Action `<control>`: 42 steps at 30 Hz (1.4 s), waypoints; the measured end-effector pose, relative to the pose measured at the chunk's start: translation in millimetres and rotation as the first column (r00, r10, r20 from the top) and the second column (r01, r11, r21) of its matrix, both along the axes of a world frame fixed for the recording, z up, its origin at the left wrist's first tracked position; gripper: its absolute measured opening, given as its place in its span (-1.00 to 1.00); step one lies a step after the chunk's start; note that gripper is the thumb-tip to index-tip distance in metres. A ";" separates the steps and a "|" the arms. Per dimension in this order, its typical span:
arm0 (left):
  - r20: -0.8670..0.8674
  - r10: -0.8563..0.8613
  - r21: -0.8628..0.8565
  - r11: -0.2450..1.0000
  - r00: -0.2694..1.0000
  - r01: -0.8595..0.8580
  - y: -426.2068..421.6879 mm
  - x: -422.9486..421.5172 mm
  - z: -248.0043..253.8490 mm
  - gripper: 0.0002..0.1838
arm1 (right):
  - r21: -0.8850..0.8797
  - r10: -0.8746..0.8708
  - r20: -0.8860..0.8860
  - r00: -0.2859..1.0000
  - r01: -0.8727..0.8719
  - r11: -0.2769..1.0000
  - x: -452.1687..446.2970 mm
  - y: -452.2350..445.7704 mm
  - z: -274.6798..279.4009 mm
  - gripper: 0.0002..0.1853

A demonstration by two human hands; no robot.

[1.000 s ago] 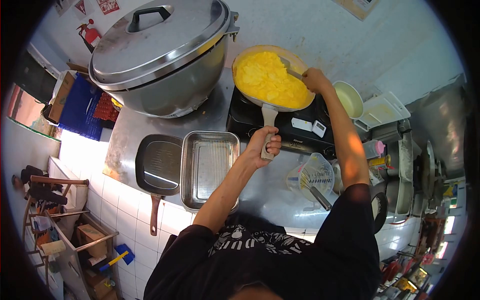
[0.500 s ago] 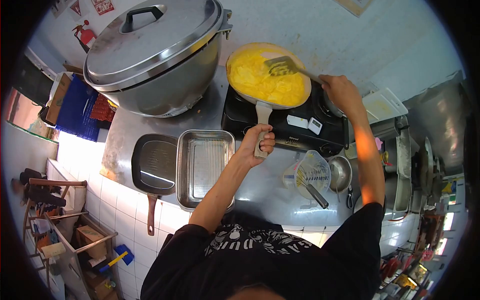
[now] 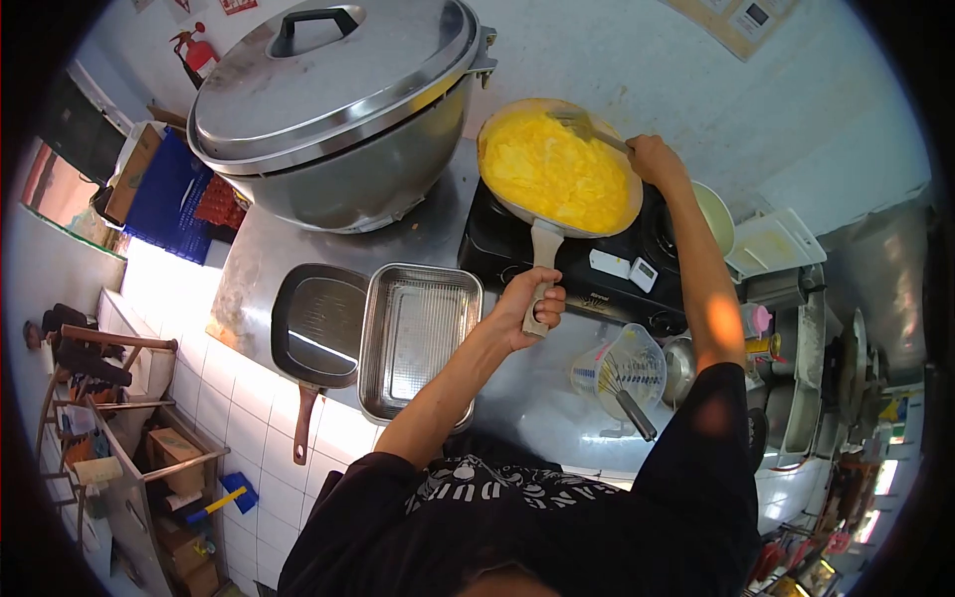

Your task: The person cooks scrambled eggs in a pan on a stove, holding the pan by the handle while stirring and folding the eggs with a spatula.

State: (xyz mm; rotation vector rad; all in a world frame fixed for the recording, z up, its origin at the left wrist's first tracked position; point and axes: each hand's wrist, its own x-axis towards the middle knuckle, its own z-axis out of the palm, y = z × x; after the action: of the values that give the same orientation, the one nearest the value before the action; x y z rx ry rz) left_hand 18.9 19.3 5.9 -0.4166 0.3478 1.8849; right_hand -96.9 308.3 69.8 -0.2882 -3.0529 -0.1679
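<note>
My left hand (image 3: pixel 529 306) is wrapped round the pale handle of a frying pan (image 3: pixel 631 213) on the black gas stove (image 3: pixel 489 239). Soft yellow scrambled egg (image 3: pixel 557 177) covers most of the pan's bottom. At the upper right of the pan, my right hand (image 3: pixel 657 161) grips a slotted spatula (image 3: pixel 579 123), whose blade touches the egg near the far rim. The end of the spatula's handle is hidden in my fist. On the stove's front lies a small white timer-like device (image 3: pixel 643 274), with a white slab (image 3: pixel 609 264) beside it.
A large lidded pot (image 3: pixel 328 149) stands left of the stove. Nearer me are a square grill pan (image 3: pixel 320 323) and a steel tray (image 3: pixel 423 338). A measuring jug (image 3: pixel 647 363) holds a whisk (image 3: pixel 625 398). Behind my right forearm is a pale green bowl (image 3: pixel 714 219).
The spatula has moved from the middle of the egg toward the pan's far right rim. The egg now looks more evenly spread. My left hand keeps its hold, and the whole view has shifted slightly.
</note>
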 end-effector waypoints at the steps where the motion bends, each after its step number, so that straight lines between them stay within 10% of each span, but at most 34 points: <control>1: 0.004 -0.019 -0.002 1.000 1.000 0.019 0.3 -0.5 0.0 -0.91 | -0.002 0.000 0.004 1.000 0.000 1.000 -4.4 0.6 -5.7 -0.74; 12: 0.008 -0.012 0.004 1.000 1.000 0.012 1.8 -0.5 -0.5 -0.92 | -0.008 0.517 0.013 0.856 -0.517 0.856 13.5 -9.9 2.6 -0.66; 21: -0.051 -0.010 0.030 0.999 0.999 0.012 1.3 -0.7 -4.3 -0.91 | 0.199 0.594 0.030 0.804 -0.587 0.785 93.1 -15.1 64.1 -0.66; 34: -0.026 0.021 0.043 0.999 0.999 -0.019 1.5 1.0 -3.4 -0.92 | 0.253 0.022 0.135 0.991 -0.056 0.966 168.7 -38.1 115.3 -0.71; 42: -0.027 0.018 0.041 0.999 0.999 -0.017 1.1 0.5 -2.6 -0.91 | -0.191 0.054 0.146 0.988 -0.026 0.981 119.0 -24.1 55.7 -0.66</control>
State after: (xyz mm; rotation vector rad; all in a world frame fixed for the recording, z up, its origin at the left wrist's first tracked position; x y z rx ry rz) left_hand 19.5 20.4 3.3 -0.3676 0.3251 1.9127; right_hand 22.1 284.2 125.5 -0.2345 -3.2272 0.1082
